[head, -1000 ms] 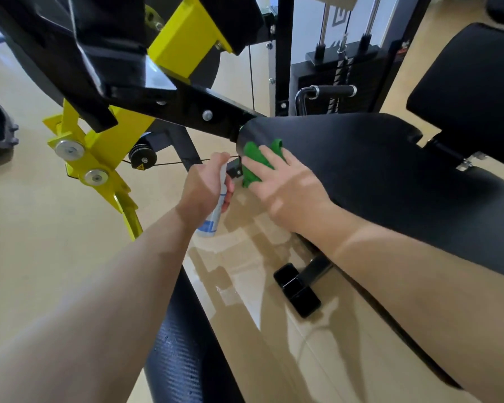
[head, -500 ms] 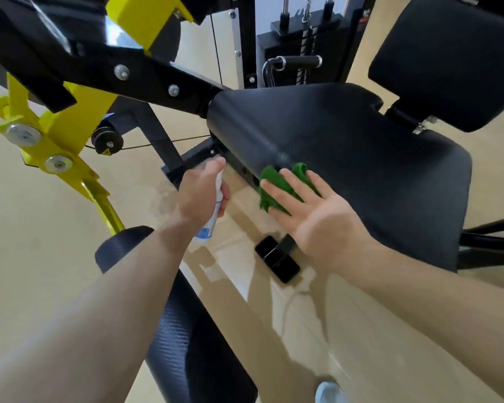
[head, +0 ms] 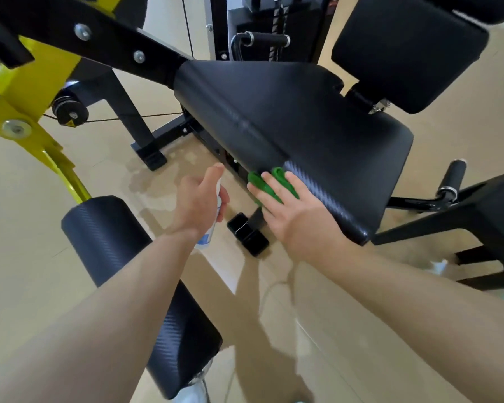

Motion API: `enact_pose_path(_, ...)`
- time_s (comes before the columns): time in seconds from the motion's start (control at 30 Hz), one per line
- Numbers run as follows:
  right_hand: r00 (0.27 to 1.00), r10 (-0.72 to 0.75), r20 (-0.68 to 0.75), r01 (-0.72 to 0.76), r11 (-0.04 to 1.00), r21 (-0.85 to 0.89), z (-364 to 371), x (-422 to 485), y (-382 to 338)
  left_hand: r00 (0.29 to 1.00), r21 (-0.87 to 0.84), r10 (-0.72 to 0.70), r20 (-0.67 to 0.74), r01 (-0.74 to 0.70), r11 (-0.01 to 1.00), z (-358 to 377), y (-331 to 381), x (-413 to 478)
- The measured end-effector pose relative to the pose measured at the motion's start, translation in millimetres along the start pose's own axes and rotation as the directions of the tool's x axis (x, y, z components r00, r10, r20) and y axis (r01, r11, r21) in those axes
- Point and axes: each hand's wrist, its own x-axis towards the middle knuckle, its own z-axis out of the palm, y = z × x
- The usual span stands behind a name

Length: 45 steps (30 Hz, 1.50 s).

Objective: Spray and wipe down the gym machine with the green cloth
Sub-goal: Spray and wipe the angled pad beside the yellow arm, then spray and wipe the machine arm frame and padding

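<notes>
Item: green cloth, frame ctr, pressed under flat-fingered R hand on seat pad front edge. L hand grips spray bottle. Status: seat wipe underway; backrest, leg roller prob. pending.

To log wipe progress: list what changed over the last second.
The right grip, pressing the cloth flat, slid it along the pad's side edge from the far end toward the person. Nothing was taken hold of or let go. The left grip kept holding the bottle beside the pad.
</notes>
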Motion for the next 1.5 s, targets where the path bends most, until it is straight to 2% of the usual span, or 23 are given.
enact_pose_path(0.1,0.998,-0.059,-0.024,0.058,0.998,-0.037,8.6,-60.9,5.6,0.995,-0.006,-0.094,-0.025,0.093,0.996,5.2,1.7,-27.2)
enact_pose_path(0.23,0.993,-0.107,0.043,0.106,0.994,0.032,-12.4,-90.1,10.9,0.986,-0.060,-0.132,0.104,0.139,0.988,-2.8,21.9,-67.5)
enact_pose_path(0.3,0.997,-0.018,0.077,0.006,0.989,0.150,-35.8,-96.1,16.0,0.983,-0.040,-0.128,0.135,0.134,0.990,-8.5,41.1,-87.0)
enact_pose_path(0.37,0.984,0.125,0.124,-0.163,0.915,0.370,-64.8,-101.6,27.5,0.981,-0.034,-0.130,0.143,0.136,0.990,-11.2,65.1,-104.9)
enact_pose_path(0.4,0.964,0.218,0.155,-0.267,0.822,0.503,-82.0,-104.2,36.8,0.982,-0.028,-0.121,0.145,0.126,0.992,-11.1,77.6,-112.3)
enact_pose_path(0.43,0.915,0.331,0.232,-0.399,0.646,0.651,-99.8,-106.8,46.2,0.983,-0.021,-0.109,0.150,0.113,0.993,-10.1,90.6,-119.2)
enact_pose_path(0.47,0.842,0.435,0.319,-0.497,0.394,0.773,-115.5,-109.3,54.8,0.983,-0.023,-0.095,0.158,0.100,0.995,-7.5,104.2,-125.8)
enact_pose_path(0.5,0.775,0.498,0.389,-0.505,0.118,0.855,-131.3,-113.7,61.7,0.983,-0.031,-0.076,0.166,0.082,0.996,-3.2,117.5,-131.3)
enact_pose_path(0.53,0.730,0.519,0.445,-0.449,-0.127,0.885,-147.7,-119.0,67.2,0.984,-0.040,-0.053,0.170,0.061,0.997,2.2,131.2,-135.8)
enact_pose_path(0.57,0.701,0.522,0.486,-0.380,-0.304,0.874,-163.9,-125.0,72.2,0.985,-0.044,-0.034,0.172,0.042,0.998,8.3,145.4,-140.4)
enact_pose_path(0.67,0.641,0.514,0.571,-0.207,-0.600,0.773,-199.6,-141.7,80.7,0.982,-0.065,-0.018,0.186,0.031,0.997,24.6,186.2,-153.9)
enact_pose_path(0.8,0.615,0.482,0.624,0.049,-0.813,0.580,-246.9,-158.6,98.6,0.972,-0.079,0.046,0.229,-0.029,0.996,37.4,242.7,-178.2)
enact_pose_path(0.87,0.618,0.460,0.638,0.186,-0.873,0.450,-274.8,-169.3,113.2,0.970,-0.093,0.097,0.223,-0.078,0.993,41.1,275.2,-192.1)
enact_pose_path(0.97,0.643,0.451,0.620,0.315,-0.893,0.323,-320.5,-189.8,136.4,0.961,-0.109,0.175,0.212,-0.155,0.982,42.7,326.9,-213.9)
enact_pose_path(1.03,0.644,0.470,0.604,0.357,-0.883,0.307,-345.8,-205.0,149.0,0.953,-0.133,0.227,0.201,-0.203,0.970,43.5,354.7,-225.0)
enact_pose_path(1.13,0.603,0.524,0.602,0.418,-0.850,0.321,-371.6,-225.5,164.6,0.941,-0.193,0.286,0.181,-0.251,0.949,45.2,385.1,-233.5)
enact_pose_path(1.27,0.469,0.624,0.625,0.484,-0.774,0.409,-392.7,-234.5,171.0,0.925,-0.251,0.334,0.181,-0.285,0.925,48.0,402.4,-233.9)
enact_pose_path(1.37,0.355,0.646,0.676,0.506,-0.741,0.442,-405.2,-224.7,172.4,0.909,-0.240,0.328,0.256,-0.268,0.933,45.5,407.3,-227.1)
enact_pose_path(1.5,0.263,0.713,0.650,0.533,-0.669,0.518,-421.7,-192.8,167.6,0.883,-0.233,0.315,0.348,-0.244,0.941,31.9,408.5,-212.8)
